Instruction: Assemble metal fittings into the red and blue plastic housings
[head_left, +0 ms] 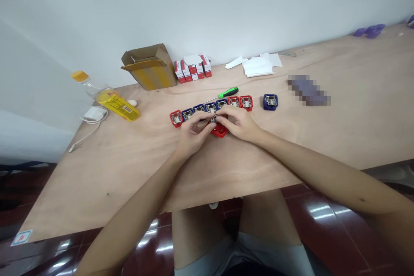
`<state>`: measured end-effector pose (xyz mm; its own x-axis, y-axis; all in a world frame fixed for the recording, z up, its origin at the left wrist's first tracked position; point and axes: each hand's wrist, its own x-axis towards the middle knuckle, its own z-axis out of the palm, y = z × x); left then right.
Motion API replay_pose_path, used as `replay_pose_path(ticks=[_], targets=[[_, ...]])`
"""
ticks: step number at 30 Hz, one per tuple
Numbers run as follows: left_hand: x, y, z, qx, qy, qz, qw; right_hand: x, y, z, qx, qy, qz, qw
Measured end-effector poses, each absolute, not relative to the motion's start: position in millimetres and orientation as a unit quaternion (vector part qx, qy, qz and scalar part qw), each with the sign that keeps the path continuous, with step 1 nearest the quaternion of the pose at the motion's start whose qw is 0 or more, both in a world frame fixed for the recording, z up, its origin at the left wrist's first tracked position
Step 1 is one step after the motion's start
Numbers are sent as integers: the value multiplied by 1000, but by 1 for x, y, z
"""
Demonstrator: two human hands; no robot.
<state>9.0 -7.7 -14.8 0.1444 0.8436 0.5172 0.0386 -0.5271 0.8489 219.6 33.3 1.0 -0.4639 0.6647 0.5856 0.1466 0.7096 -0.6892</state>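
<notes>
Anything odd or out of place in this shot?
A pixelated patch on the plywood tabletop hides whatever lies there. A blue square piece with a metal clip also sits apart, to the right of the row of red and blue pieces.

A small metal latch [214, 117] is held just above a partly hidden red plastic base [220, 131]. Behind them, a row of metal latches on square red and blue bases [210, 107] lies flat, with one blue-based latch [270, 101] beyond its right end.

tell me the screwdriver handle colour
The screwdriver handle is green and black, best in the head view.
</notes>
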Motion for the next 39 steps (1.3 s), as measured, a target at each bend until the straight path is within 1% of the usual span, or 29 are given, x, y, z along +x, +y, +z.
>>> replay_pose_path(ticks=[4, 8, 13, 19, 22, 29, 35, 39], targets=[[11, -12, -13, 656, 329, 580, 354, 219, 31, 3, -259, -797, 290, 461], [12, -13, -14, 657, 341, 563, 368, 217, 28, 7, -250, -788, 302, 475], [11, -11, -16, 671, 338, 561, 347, 217, 27, 10, -258, -767, 315, 497], [12, -11, -14, 648, 346, 585, 344, 217, 30, 6, -217, -774, 303, 511], [12, -11, -13, 639, 345, 591, 352, 217, 31, 5, -238, -780, 282, 505], [13, -9, -15, 628, 327, 602, 369, 220, 32, 7, -252, -779, 292, 494], [12, -8, -15, 629, 333, 614, 341, 220, 34, 5, -237, -768, 323, 499], [11, -7, -15, 627, 342, 613, 337, 219, 33, 4, -239, -777, 327, 482]])
